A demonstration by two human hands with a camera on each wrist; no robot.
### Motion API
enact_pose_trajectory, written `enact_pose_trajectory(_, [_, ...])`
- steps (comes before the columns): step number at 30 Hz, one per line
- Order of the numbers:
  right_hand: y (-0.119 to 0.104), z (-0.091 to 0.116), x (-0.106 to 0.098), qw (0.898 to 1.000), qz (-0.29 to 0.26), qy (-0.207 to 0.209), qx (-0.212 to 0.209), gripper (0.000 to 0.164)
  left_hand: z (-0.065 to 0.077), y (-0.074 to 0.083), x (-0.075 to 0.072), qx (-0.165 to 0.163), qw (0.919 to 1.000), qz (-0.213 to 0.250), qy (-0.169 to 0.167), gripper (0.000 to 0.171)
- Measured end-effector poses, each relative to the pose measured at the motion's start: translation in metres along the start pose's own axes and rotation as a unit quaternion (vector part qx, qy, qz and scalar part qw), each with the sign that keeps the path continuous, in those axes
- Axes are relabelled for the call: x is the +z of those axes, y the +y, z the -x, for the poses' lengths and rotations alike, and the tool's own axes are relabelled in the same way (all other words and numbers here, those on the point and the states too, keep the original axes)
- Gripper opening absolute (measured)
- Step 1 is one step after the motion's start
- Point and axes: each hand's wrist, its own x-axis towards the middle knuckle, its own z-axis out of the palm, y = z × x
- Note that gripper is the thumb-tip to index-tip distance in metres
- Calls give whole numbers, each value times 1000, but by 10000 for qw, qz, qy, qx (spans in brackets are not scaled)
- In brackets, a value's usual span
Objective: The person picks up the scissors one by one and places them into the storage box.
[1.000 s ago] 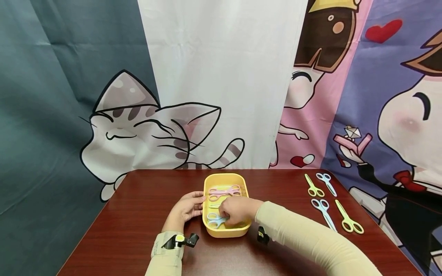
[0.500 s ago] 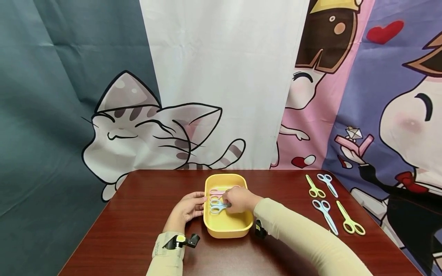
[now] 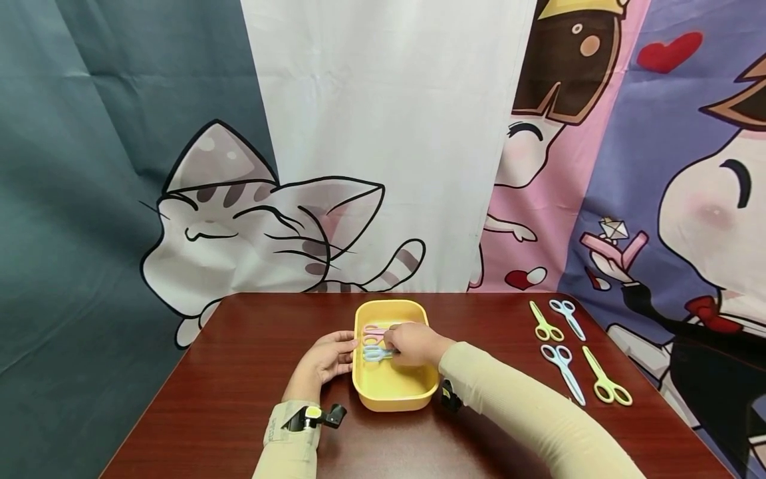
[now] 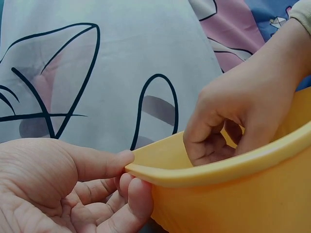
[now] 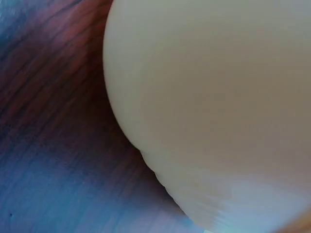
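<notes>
My left hand (image 3: 328,358) pinches the left rim of a yellow plastic basket (image 3: 391,404), thumb over the rim and fingers along the outer wall, as the left wrist view shows. Inside the basket, my right hand (image 3: 413,343) has its fingers curled around a pair of blue scissors (image 3: 376,354), whose handles stick out to the left while the hand covers the blades. Just behind it lie pink scissors (image 3: 372,335), partly hidden by the same hand. The right wrist view holds mostly a pale sleeve (image 5: 209,97).
On the right of the dark red table (image 3: 257,372) lie two green scissors, one at the back (image 3: 546,328) and a nearer pair (image 3: 608,387). Two blue scissors lie beside them, a far pair (image 3: 568,317) and a near pair (image 3: 561,368). A printed curtain (image 3: 389,133) hangs behind.
The right hand has moved the blue scissors from the basket's near end back toward the pink ones. The green blade seen earlier under the hand is out of sight. The left hand stays put.
</notes>
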Motion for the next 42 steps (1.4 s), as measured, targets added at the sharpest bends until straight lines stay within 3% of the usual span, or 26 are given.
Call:
enact_pose_trajectory(7, [-2,-1,0,9998,51,-130,107,17,0,0,-1,-8,10000,0,-65,38])
enact_pose_trajectory(18, [-3,2,-3,9992,-165,-138,349,21,1,0,0,-31,10000,-15,30,39])
enact_pose_trajectory(21, [-2,11,-11,9979,-472,64,443,32,0,-1,1,-51,10000,-15,23,38])
enact_pose_trajectory(24, [4,27,-23,9934,-847,571,519,35,-1,-1,2,-56,10000,-1,3,38])
enact_pose_trajectory(28, [27,59,-37,9815,-1074,1291,915,33,-1,0,1,-56,10000,-6,5,39])
enact_pose_trajectory(33, [74,127,-43,9544,-1184,1621,2211,29,0,1,-1,5,10000,-3,-16,39])
enact_pose_trajectory(37, [112,190,-33,9278,-1181,1320,3284,23,5,3,-4,189,9996,103,-192,34])
enact_pose_trajectory(42, [139,254,-17,8942,-1146,465,4303,28,4,3,-4,145,9998,95,-138,34])
